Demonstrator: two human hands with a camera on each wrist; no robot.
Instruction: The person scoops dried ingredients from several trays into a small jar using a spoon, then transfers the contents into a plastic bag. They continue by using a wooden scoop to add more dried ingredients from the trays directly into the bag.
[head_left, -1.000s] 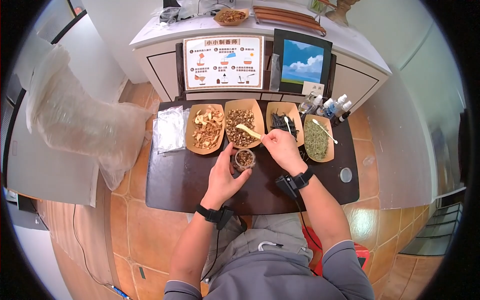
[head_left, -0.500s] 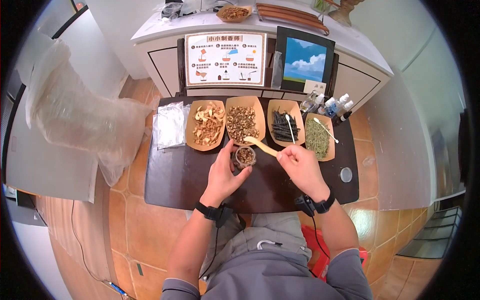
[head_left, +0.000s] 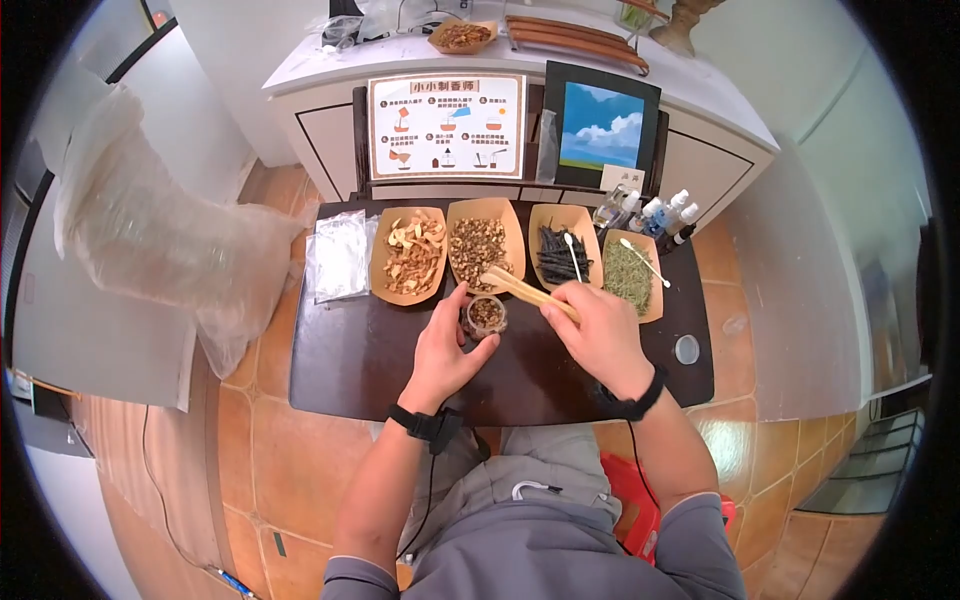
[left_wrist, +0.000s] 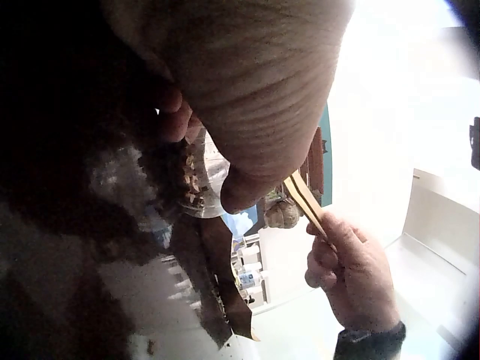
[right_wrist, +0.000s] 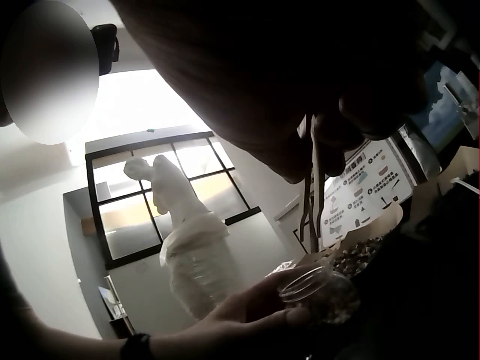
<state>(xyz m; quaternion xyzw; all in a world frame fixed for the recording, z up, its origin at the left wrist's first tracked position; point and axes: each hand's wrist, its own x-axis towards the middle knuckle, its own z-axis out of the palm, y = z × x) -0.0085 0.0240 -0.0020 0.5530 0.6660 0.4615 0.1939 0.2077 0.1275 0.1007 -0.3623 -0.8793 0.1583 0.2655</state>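
Observation:
In the head view, my left hand holds a small clear round jar on the dark table, thumb and fingers around its sides. Dark chopped bits lie inside the jar. My right hand pinches light wooden tweezers, whose two prongs point left. Their tips overlap the near edge of a paper tray of chopped brown pieces, just above the jar. From the left wrist view, the two prongs of the tweezers show slightly apart, with the right hand around their rear end.
Beside that tray stand paper trays of pale slices, black sticks and green herb. Small spray bottles stand at back right; a clear lid lies at right. Plastic bags lie left, a printed sign stands behind.
My right hand has drawn back toward me and to the right from over the trays, turning the tweezers so both prongs show. The left hand stays on the jar.

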